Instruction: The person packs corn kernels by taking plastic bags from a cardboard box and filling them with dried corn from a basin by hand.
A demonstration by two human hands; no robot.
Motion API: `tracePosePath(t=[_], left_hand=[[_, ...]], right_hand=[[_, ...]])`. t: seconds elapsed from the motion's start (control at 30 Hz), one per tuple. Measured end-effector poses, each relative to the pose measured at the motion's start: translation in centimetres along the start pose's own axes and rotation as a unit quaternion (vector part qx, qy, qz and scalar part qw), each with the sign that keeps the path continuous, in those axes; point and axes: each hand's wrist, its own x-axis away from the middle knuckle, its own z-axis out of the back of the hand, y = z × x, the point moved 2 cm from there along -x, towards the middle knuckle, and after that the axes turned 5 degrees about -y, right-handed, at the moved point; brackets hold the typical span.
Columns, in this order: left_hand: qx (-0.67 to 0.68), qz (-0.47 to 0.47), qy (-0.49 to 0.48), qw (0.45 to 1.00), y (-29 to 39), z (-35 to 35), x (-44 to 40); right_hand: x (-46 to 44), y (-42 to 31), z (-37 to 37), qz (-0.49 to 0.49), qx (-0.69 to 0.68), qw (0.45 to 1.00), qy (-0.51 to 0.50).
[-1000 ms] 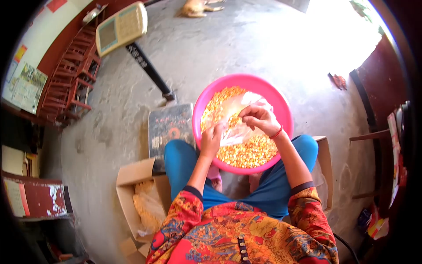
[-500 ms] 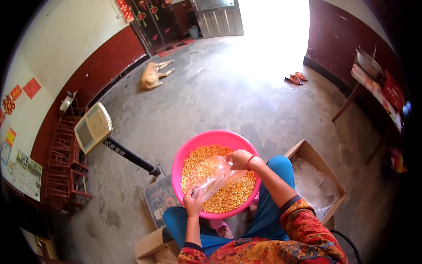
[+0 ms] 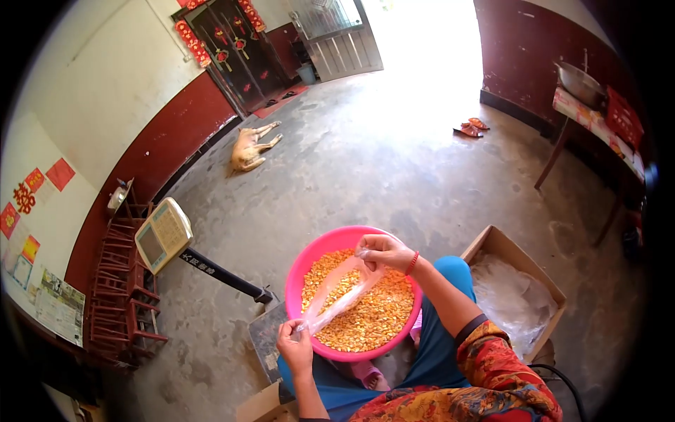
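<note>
A pink basin (image 3: 294, 281) full of yellow corn kernels (image 3: 376, 313) stands between the person's knees. Across its top stretches a clear plastic bag (image 3: 336, 304), pulled into a long strip. My left hand (image 3: 295, 346) pinches one end of the bag at the basin's lower left rim. My right hand (image 3: 383, 252) is closed on the other end, above the basin's upper right part. Corn shows through and around the bag. Whether any kernels are inside it I cannot tell.
A platform scale (image 3: 264, 337) with a display on a post (image 3: 163, 235) stands at the left. On the right is a cardboard box (image 3: 538, 267) with clear plastic bags (image 3: 510, 299). Another box (image 3: 260, 406) sits lower left. A dog (image 3: 247, 150) lies on the floor. Stacked stools (image 3: 119, 295) line the left wall.
The view has tilted up toward the room, so the basin appears lower. My hands have moved apart, and the bag between them is now drawn out long and narrow.
</note>
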Motion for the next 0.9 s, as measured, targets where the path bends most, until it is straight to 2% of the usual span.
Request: tracePosePath(t=[0.07,0.13,0.23,0.33,0.4,0.47,0.53,0.6,0.63,0.73,0.8,0.87,0.9], left_hand=[[-0.165,-0.121,0.032,0.978,3.8,1.3,-0.3],[-0.12,-0.117,0.046,0.985,5.1,2.4,-0.4],[0.016,-0.045,0.064,0.997,6.8,3.8,-0.3],[0.084,-0.012,0.061,0.995,9.3,3.9,-0.2],[0.12,-0.016,0.032,0.992,9.1,3.4,-0.2],[0.328,0.055,-0.034,0.942,9.6,1.5,0.1],[0.407,0.115,-0.098,0.901,9.1,-0.2,0.5],[0.434,0.126,-0.126,0.883,9.3,-1.9,0.8],[0.448,0.15,-0.121,0.873,8.5,-2.3,1.0],[0.509,0.156,-0.102,0.84,7.7,-2.4,1.1],[0.518,0.172,-0.103,0.831,7.3,-2.4,1.3],[0.526,0.172,-0.099,0.827,6.7,-2.8,1.5],[0.525,0.172,-0.1,0.827,6.7,-3.0,1.8]], right_hand=[[0.0,-0.5,-0.8,0.072,-0.107,0.992,-0.003],[0.1,-1.0,-1.1,0.088,-0.127,0.988,-0.015],[-0.3,-1.1,-1.8,0.14,-0.141,0.98,-0.033],[-0.3,-2.1,-3.6,0.159,-0.075,0.984,-0.029],[-0.1,-3.7,-5.3,0.218,0.034,0.975,-0.038],[0.2,-4.6,-6.8,0.235,0.152,0.959,-0.043],[0.1,-4.2,-8.8,0.315,0.232,0.919,-0.052],[0.4,-4.2,-10.4,0.307,0.347,0.881,-0.092],[0.1,-2.6,-10.8,0.348,0.349,0.864,-0.101],[0.3,-1.7,-11.0,0.331,0.382,0.856,-0.114],[0.3,-1.4,-11.1,0.368,0.382,0.842,-0.099],[0.4,-1.1,-11.0,0.28,0.375,0.876,-0.116],[0.4,-1.0,-10.9,0.28,0.375,0.876,-0.115]])
